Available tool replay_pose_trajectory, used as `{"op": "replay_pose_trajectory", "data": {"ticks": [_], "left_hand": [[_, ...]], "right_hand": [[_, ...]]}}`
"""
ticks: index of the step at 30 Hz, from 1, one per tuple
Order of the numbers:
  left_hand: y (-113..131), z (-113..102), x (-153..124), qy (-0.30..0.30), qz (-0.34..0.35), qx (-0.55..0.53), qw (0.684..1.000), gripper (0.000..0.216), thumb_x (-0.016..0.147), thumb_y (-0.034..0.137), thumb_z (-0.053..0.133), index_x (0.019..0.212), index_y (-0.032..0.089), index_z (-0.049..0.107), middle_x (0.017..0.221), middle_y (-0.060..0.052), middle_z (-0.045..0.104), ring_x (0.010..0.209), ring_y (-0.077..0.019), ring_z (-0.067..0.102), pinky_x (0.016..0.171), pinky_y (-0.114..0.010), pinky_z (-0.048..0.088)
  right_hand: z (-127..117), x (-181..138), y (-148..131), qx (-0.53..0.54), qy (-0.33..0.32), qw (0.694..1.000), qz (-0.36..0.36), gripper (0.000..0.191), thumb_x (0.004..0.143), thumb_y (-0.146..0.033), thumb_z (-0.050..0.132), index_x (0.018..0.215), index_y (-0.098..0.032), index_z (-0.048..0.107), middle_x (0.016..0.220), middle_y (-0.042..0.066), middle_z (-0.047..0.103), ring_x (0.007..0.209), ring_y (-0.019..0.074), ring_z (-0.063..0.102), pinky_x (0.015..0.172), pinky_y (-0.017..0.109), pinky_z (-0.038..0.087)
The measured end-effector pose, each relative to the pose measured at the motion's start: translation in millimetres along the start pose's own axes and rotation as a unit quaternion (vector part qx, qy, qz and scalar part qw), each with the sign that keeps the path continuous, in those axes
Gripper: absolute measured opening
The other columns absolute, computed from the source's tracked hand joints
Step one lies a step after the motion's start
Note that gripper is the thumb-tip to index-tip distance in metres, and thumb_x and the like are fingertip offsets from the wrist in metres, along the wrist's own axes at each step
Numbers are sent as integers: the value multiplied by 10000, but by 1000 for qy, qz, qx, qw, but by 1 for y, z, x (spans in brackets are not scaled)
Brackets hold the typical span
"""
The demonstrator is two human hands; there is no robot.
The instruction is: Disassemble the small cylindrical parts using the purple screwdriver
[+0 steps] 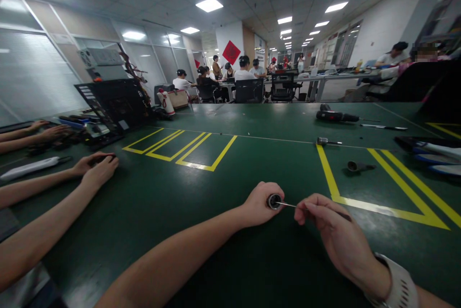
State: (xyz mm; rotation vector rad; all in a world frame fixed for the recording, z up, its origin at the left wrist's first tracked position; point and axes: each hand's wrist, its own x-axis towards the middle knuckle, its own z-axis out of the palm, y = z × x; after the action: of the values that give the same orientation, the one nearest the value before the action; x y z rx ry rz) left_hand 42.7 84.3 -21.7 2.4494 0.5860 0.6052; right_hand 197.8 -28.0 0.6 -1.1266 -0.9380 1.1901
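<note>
In the head view, my left hand [257,204] is wrapped round a short round part [274,196] with a bright metal rim, its hollow end facing me. My right hand [326,224] grips a thin metal rod-like tool [287,204]. The tool's far end reaches into the part's opening; its tip is hidden there. A dark handle end shows past my right fingers, but the tool's exact kind does not show. Both hands are just above the green table [201,202]. Beyond my right hand lies a dark part with a round open end [354,166].
At the back right lie a black power drill [333,115], a thin pen-like tool [383,127] and a small metal part with a shaft [327,141]. Yellow tape [327,173] marks the table. A co-worker's hands [99,168] are at left, near a black machine [117,101].
</note>
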Motion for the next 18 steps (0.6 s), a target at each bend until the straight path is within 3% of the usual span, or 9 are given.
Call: {"op": "replay_pose_trajectory", "data": {"ticks": [5, 7, 18], "left_hand": [[-2, 2, 0, -6, 19, 12, 1000, 114, 790, 243, 596, 746, 165, 527, 763, 12, 590, 736, -127, 543, 757, -271, 362], [-2, 2, 0, -17, 17, 23, 999, 99, 787, 235, 594, 750, 167, 532, 760, 11, 595, 745, -132, 547, 752, -273, 357], [1, -1, 1, -27, -3, 24, 999, 83, 774, 196, 599, 747, 161, 529, 767, 9, 589, 761, -135, 550, 766, -275, 368]], "right_hand": [[-1, -4, -2, -169, -21, 983, -64, 220, 784, -342, 567, 643, -196, 651, 665, 29, 623, 688, 208, 564, 649, 337, 405], [1, -4, -3, -184, -25, 980, -66, 231, 782, -350, 565, 629, -196, 644, 654, 27, 619, 684, 210, 563, 648, 340, 401], [3, 0, -3, 34, 7, 999, 24, 175, 740, -307, 627, 648, -168, 681, 673, 55, 658, 689, 210, 583, 677, 350, 443]]}}
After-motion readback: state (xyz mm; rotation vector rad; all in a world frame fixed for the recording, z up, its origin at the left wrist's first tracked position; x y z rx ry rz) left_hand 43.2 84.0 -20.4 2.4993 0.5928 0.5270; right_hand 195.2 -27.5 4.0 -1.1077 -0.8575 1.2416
